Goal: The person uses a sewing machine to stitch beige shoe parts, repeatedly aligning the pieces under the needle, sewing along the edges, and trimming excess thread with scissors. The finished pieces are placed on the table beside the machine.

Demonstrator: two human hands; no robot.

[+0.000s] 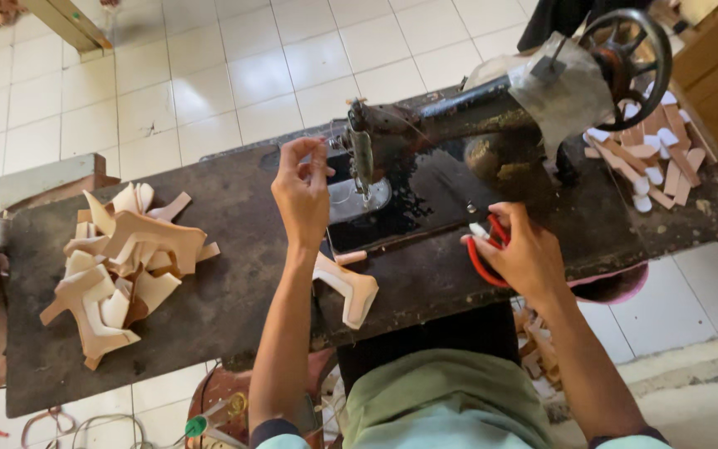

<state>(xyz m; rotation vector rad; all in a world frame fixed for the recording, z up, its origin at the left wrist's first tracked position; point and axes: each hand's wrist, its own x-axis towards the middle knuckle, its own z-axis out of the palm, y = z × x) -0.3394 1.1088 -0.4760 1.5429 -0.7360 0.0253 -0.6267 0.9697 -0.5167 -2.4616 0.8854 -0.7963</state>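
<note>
Hands: left hand pinches thread by needle | right hand grips red scissors near table edge

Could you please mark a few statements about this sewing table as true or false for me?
1. The left hand is raised beside the needle end of the black sewing machine. True.
2. The right hand holds a blue tool. False: it holds red-handled scissors.
3. A pile of tan cut pieces lies on the table's left part. True.
4. The single tan piece lies under the needle. False: it rests at the table's near edge, below the left forearm.
5. The floor is bare wood. False: it is pale tiles.
</note>
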